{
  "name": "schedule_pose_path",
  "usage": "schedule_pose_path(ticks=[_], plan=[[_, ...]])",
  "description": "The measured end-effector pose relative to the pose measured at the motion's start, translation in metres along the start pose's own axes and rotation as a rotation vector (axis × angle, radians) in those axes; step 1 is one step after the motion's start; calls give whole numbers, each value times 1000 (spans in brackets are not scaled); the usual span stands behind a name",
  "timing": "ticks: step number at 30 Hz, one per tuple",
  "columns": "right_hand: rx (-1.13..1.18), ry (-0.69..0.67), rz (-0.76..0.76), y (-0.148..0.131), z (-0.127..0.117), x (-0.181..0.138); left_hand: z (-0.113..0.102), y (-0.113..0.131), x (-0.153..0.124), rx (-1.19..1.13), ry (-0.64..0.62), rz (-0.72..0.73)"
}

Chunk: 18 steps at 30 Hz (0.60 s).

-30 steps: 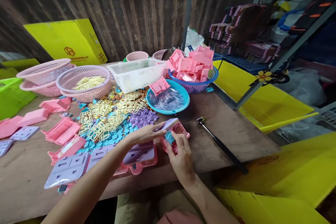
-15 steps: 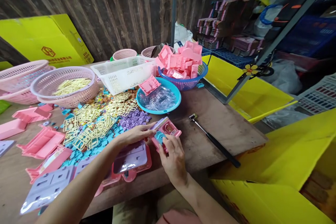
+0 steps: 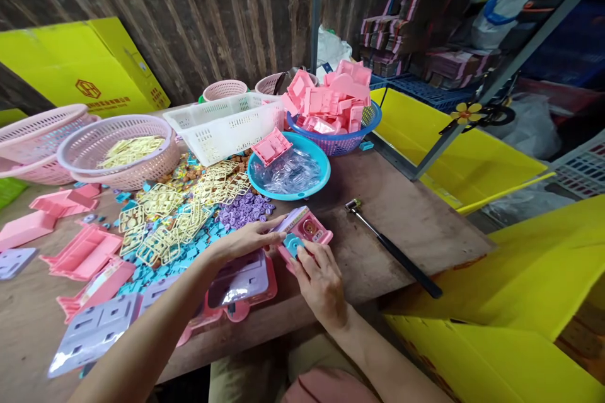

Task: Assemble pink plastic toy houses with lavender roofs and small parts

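A pink plastic toy case (image 3: 322,234) with a purple top strip and a round window lies tilted on the table's near part. My left hand (image 3: 253,238) holds its left edge, fingers stretched over the purple strip and the thumb near a blue plastic piece (image 3: 292,244) set in the case. From the near side my right hand (image 3: 324,280) grips the case, its fingertips at the blue piece and lower edge; the thumb is partly hidden. Under my left wrist sits a larger pink case with a purple panel (image 3: 241,280). Small purple spiral pieces (image 3: 246,211) lie just beyond my left hand.
A hammer (image 3: 392,249) lies to the right. Beyond are a teal bowl of clear parts (image 3: 322,184), a blue basket (image 3: 377,123) heaped with pink parts and a white basket (image 3: 208,138). Cream frames (image 3: 182,233) and blue pieces cover the left. Yellow boxes (image 3: 472,340) stand off the right edge.
The view has shifted slightly, so the scene sits a little to the right. Both hands stay on the pink toy case, with the right fingers slightly shifted around the blue piece.
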State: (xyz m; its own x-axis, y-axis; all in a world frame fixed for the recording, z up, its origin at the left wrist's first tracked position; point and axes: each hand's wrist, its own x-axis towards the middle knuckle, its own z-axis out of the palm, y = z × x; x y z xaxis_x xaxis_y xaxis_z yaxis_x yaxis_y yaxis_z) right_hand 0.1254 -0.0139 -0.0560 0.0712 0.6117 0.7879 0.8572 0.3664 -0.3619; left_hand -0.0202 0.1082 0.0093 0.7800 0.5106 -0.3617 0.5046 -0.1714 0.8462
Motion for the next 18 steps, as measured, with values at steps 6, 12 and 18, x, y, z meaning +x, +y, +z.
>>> schedule_pose_path(ticks=[6,12,18], plan=[[51,26,-47,6,3,0,1,3,0,-48,-13,-35],[93,26,-8,6,3,1,3,4,-2,-76,0,-49],[157,47,31,7,6,1,1,4,-2,-68,3,-61]])
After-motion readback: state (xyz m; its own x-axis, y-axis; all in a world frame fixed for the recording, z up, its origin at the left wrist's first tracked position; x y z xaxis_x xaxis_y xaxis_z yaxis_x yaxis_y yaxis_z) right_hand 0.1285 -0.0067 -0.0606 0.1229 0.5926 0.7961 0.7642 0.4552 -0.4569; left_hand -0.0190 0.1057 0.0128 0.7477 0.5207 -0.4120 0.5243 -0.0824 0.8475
